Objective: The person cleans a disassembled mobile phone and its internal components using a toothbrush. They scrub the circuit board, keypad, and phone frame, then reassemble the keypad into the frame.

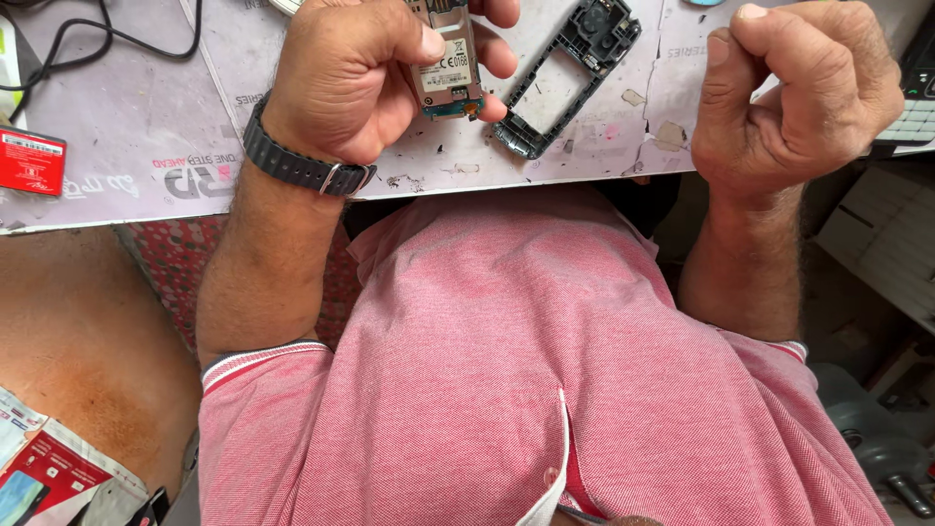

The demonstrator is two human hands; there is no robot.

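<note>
My left hand [365,73], with a dark watch strap at the wrist, is closed around a small phone circuit board [446,73] that carries a pale label and a teal lower edge. It holds the board just above the worn white worktop [146,127]. A black plastic phone frame [565,78] lies on the worktop right of the board, tilted diagonally. My right hand [799,93] is curled into a loose fist at the worktop's right edge; whether anything is inside it is hidden.
A red box [29,161] sits at the left edge of the worktop, black cables [107,34] run behind it. A keyboard corner [911,112] shows at far right. My pink shirt fills the lower view; red printed packaging [54,477] lies bottom left.
</note>
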